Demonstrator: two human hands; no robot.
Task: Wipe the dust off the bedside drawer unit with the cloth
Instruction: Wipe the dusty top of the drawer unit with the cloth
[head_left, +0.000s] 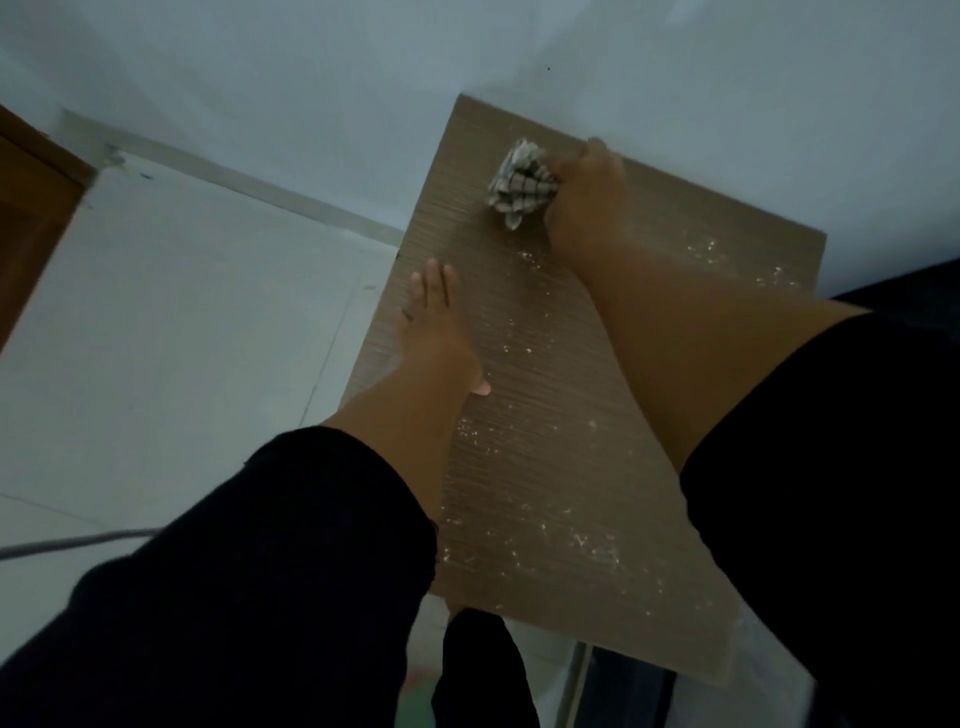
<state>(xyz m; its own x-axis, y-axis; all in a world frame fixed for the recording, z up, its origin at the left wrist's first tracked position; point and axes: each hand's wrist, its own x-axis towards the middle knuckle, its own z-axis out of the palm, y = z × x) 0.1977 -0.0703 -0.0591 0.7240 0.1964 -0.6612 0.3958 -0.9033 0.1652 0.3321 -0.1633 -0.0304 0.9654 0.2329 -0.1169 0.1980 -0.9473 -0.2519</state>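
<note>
Right hand (582, 200) closed round bunched checked cloth (521, 182), pressed onto drawer unit top (524, 483) at far edge by wall (311, 78); best dragged nearward in overlapping strokes, flat and firm; white dust (597, 545) scattered from just behind grip to near edge; left hand (441, 338) flat, fingers straight, steadying left edge.

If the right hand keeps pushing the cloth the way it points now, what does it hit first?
The right hand grips the checked cloth near the far edge of the drawer unit top. Straight on, it would likely meet the pale wall behind the unit, though depth is unclear.
</note>
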